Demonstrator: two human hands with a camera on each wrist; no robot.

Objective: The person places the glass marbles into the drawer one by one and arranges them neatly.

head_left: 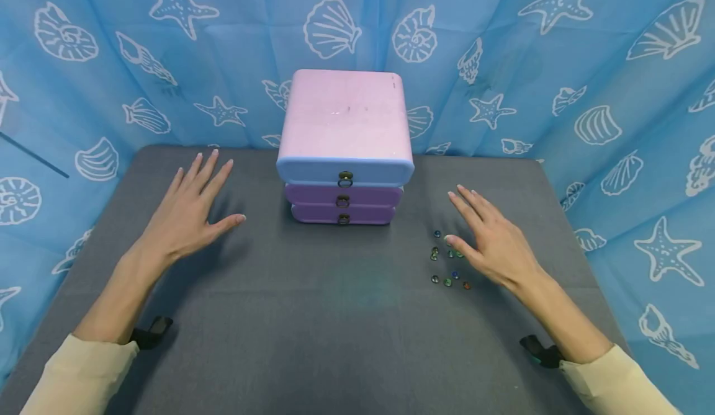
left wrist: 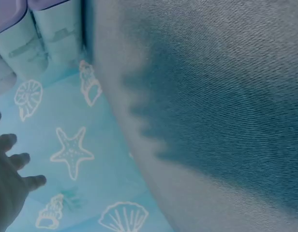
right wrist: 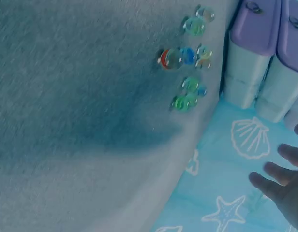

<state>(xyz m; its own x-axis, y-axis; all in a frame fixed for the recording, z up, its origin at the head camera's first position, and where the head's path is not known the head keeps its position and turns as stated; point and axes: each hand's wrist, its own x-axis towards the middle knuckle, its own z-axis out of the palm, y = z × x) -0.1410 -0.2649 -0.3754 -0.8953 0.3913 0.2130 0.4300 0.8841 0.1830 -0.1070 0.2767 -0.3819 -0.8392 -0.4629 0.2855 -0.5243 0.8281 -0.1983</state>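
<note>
A small three-drawer chest [head_left: 343,148] with a pink top and purple drawers stands at the back middle of the grey table [head_left: 313,328]. Each drawer front carries a ring pull, and all look closed. My left hand [head_left: 187,210] hovers flat over the table left of the chest, fingers spread, holding nothing. My right hand [head_left: 491,238] is spread to the right of the chest, just beside several glass marbles [head_left: 447,260]. In the right wrist view the marbles [right wrist: 187,77] lie in a loose cluster near the chest [right wrist: 265,48], and my fingertips [right wrist: 284,179] show at the lower right.
A blue curtain [head_left: 558,61] printed with white shells and starfish closes in the table on three sides. Two black clips [head_left: 151,331] [head_left: 539,350] sit near the front corners by my sleeves.
</note>
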